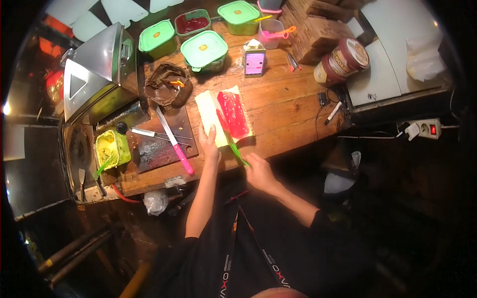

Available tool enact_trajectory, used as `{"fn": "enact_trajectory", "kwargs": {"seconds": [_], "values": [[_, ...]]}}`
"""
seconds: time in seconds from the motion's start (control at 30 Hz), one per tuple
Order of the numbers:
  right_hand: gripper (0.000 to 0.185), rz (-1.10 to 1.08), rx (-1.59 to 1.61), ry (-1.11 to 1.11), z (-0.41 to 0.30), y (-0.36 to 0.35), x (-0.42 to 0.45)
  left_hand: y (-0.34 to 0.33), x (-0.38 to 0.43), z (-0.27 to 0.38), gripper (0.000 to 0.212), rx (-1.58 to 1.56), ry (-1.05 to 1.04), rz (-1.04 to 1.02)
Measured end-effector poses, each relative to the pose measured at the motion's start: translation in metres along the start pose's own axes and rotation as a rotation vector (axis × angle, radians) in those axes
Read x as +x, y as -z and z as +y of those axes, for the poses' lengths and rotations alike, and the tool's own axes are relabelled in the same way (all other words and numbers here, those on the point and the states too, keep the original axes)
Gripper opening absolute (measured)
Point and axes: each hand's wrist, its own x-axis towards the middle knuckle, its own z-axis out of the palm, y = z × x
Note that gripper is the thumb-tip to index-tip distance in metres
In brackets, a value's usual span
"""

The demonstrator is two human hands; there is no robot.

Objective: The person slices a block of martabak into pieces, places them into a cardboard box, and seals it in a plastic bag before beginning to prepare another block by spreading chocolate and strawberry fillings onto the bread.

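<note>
A waffle-like baked slab lies opened out on the wooden counter before me. Red jam [234, 115] covers its right half, while the left half [208, 111] is pale yellow. My left hand [209, 145] grips the near left edge of the pale half, thumb on top. In my right hand [259, 171] is the handle of a green spatula [234, 149]. The spatula's red-coated end rests along the seam between the halves. Left of the slab, a pink-handled serrated knife [173, 139] and a two-pronged tool [160, 135] lie on a dark cutting board [149, 156].
At left stand a steel waffle iron [97, 70] and a tub of yellow spread [108, 149]. Behind the slab are a chocolate-smeared bowl [167, 89], a lidded green tub [204, 48], a tub of jam [192, 24] and a carton [254, 61]. Round tubs [343, 61] and a cable [318, 115] sit right.
</note>
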Motion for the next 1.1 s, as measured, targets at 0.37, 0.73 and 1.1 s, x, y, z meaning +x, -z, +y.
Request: {"fn": "enact_trajectory", "kwargs": {"seconds": [0.37,0.73,1.1], "values": [[0.028,-0.332,1.291,-0.753,0.042,0.014,0.008,-0.006,0.007,-0.001,0.033,0.061,-0.014,-0.028],[0.03,-0.095,0.521,-0.308,0.029,0.161,0.056,-0.057,0.017,0.014,0.068,0.901,-0.337,-0.088],[0.023,0.13,-0.635,0.202,-0.066,0.127,0.414,-0.095,0.041,0.062,0.072,1.412,-0.347,-0.168]]}}
